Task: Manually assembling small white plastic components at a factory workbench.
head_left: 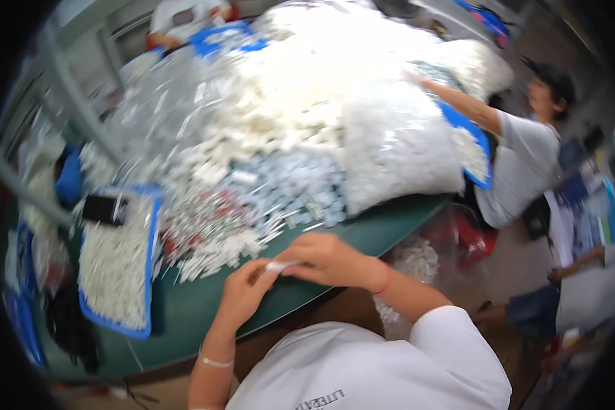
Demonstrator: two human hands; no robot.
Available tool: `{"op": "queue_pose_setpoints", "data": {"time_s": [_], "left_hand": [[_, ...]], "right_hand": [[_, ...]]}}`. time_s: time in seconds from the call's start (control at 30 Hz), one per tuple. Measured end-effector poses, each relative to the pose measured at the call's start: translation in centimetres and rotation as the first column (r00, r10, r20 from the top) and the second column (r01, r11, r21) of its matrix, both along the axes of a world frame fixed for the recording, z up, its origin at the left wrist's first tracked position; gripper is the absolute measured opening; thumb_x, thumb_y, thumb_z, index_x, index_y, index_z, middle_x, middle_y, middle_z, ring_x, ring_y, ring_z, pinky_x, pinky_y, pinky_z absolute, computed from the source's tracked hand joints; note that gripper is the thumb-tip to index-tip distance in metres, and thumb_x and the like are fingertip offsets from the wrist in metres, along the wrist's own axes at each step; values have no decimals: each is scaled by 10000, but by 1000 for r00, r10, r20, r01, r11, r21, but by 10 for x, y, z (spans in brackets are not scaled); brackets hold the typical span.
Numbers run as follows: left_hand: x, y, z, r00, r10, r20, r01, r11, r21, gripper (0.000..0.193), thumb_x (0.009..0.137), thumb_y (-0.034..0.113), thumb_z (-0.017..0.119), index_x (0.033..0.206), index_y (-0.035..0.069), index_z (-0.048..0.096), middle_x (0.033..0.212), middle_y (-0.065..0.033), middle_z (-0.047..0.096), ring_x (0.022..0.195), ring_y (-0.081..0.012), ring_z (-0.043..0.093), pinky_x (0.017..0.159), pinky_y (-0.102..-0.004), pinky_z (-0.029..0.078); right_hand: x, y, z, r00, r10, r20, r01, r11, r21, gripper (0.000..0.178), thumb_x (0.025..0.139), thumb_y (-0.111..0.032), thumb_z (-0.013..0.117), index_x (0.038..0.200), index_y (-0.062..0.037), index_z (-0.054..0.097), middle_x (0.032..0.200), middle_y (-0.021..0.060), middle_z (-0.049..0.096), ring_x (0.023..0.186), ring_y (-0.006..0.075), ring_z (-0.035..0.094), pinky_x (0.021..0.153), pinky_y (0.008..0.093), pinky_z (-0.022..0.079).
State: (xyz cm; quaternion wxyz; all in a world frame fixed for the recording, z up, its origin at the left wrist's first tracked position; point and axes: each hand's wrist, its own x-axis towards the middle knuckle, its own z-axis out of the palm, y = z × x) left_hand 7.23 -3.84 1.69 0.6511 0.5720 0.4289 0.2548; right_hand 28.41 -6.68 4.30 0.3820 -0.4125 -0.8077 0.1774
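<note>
Over the near edge of a green table (pixel 184 307), my left hand (pixel 248 285) and my right hand (pixel 328 260) meet with bent fingers. Between their fingertips is a small white piece (pixel 280 266), gripped from both sides; its exact kind is too blurred to make out. Just beyond my hands lies a heap of thin white sticks (pixel 219 254). Red and silvery slim parts (pixel 208 215) are piled behind it. Translucent bluish caps (pixel 307 181) lie farther back, beside a large mound of white pieces (pixel 287 89).
A blue tray (pixel 150 273) full of white pieces stands at left, with a dark phone-like object (pixel 104 210) on it. A bulging clear bag (pixel 403 147) sits right of the heaps. A co-worker (pixel 526 150) reaches in from the right; another person (pixel 184 20) is at the far side.
</note>
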Motion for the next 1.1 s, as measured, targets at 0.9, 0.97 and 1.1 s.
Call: {"op": "queue_pose_setpoints", "data": {"time_s": [0.9,0.97,1.1], "left_hand": [[8,-22,-34,996,-82,23,81,995,50,372,1012,325,393,805,45,522,669,0,479,606,-89,429,540,-272,348],[9,-24,-21,987,-99,130,103,994,-31,400,1007,333,392,810,18,539,678,-9,488,610,-98,430,547,-273,354],[11,-31,-1,984,-78,159,82,996,-19,427,991,384,391,697,85,478,640,35,421,586,-72,364,521,-252,280]], "right_hand": [[-26,-26,-57,639,-118,-760,-411,782,-467,492,900,-92,646,1347,9,468,1377,130,476,1142,211,543,920,370,512],[-28,-28,-40,469,-170,-866,-653,594,-470,557,906,-139,640,1400,9,428,1435,139,430,1175,229,541,918,389,527],[-39,-27,-25,479,-205,-854,-685,521,-509,558,895,-228,661,1365,11,481,1396,144,483,1181,224,552,896,359,532]]}}
